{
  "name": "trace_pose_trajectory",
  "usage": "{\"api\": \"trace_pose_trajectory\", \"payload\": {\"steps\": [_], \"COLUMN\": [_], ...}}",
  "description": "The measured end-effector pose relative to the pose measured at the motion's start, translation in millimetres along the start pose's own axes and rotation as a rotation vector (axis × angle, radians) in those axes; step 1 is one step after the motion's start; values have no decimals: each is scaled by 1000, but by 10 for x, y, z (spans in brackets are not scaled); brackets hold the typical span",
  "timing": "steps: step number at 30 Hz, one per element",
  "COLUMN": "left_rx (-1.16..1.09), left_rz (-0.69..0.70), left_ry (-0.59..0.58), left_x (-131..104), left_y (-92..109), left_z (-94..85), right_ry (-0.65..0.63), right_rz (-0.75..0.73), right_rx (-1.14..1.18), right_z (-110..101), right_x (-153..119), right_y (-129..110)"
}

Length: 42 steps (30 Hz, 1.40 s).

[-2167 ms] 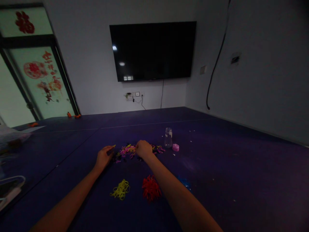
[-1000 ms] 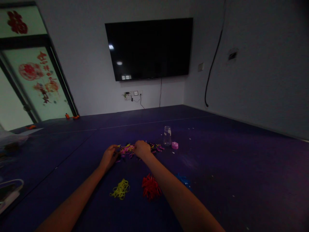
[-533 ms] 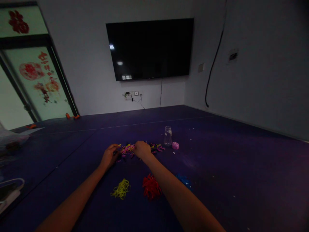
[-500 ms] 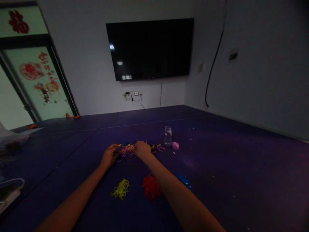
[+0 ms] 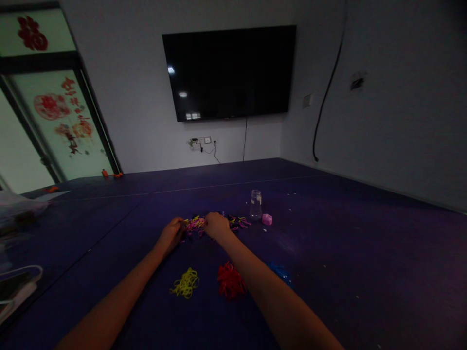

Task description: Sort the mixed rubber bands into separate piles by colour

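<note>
A loose pile of small mixed rubber bands (image 5: 196, 224), pink, yellow, purple and dark, lies on the dark purple surface in front of me. At the pile's left edge my left hand (image 5: 172, 235) has its fingers pinched together, with a yellow rubber band (image 5: 186, 221) at their tips. My right hand (image 5: 217, 226) is closed over the middle of the pile, and what its fingers grip is hidden. Nearer to me are a heap of yellow-green rubber bands (image 5: 186, 283), a heap of red ones (image 5: 231, 281) and a blue heap (image 5: 280, 273), the last two partly behind my right forearm.
A clear bottle (image 5: 256, 206) stands uncapped right of the pile, beside a pink cap (image 5: 267, 219). At far left are a white-edged device (image 5: 20, 296) and a plastic bag (image 5: 22, 206). A television (image 5: 229, 73) hangs on the wall. Small white scraps dot the surface.
My left hand has shifted slightly right, closer against the pile, bringing the yellow band at its fingertips to the edge. My right hand stays about where it was. The view has turned slightly.
</note>
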<state>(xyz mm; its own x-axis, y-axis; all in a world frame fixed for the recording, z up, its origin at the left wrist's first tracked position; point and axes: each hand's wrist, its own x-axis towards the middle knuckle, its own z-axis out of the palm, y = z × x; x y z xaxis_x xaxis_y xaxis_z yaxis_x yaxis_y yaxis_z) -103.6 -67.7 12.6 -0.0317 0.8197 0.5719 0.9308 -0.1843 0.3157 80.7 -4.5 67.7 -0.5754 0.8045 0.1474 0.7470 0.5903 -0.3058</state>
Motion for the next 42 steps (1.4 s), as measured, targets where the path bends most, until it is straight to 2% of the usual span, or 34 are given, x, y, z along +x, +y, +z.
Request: {"api": "trace_pose_trajectory", "payload": {"steps": [4, 10, 18, 21, 25, 27, 31, 34, 37, 42], "left_rx": [-11, -65, -170, -256, -463, -555, -637, -622, -565, -515], "left_rz": [1, -102, -184, -237, -332, -370, -400, -414, -451, -426], "left_ry": [36, 138, 207, 223, 226, 220, 216, 222, 150, -291], "left_x": [-25, -52, 5, 50, 82, 82, 81, 89, 100, 124], "left_y": [-5, 3, 36, 120, 294, 374, 456, 467, 486, 569], "left_z": [-17, -82, -144, -176, -187, -174, -153, -176, -245, -454], "right_ry": [-14, 7, 27, 24, -45, -72, -82, -17, 71, 114], "right_rz": [3, -6, -35, -118, -313, -361, -294, -234, -144, 69], "right_rx": [7, 22, 27, 126, 364, 430, 429, 332, 177, -16], "right_z": [-36, -55, -3, 36, 111, 137, 116, 45, -39, -145], "right_x": [-5, -3, 41, 88, 164, 188, 181, 137, 89, 63], "right_y": [-3, 8, 31, 42, 36, 29, 24, 23, 31, 124]}}
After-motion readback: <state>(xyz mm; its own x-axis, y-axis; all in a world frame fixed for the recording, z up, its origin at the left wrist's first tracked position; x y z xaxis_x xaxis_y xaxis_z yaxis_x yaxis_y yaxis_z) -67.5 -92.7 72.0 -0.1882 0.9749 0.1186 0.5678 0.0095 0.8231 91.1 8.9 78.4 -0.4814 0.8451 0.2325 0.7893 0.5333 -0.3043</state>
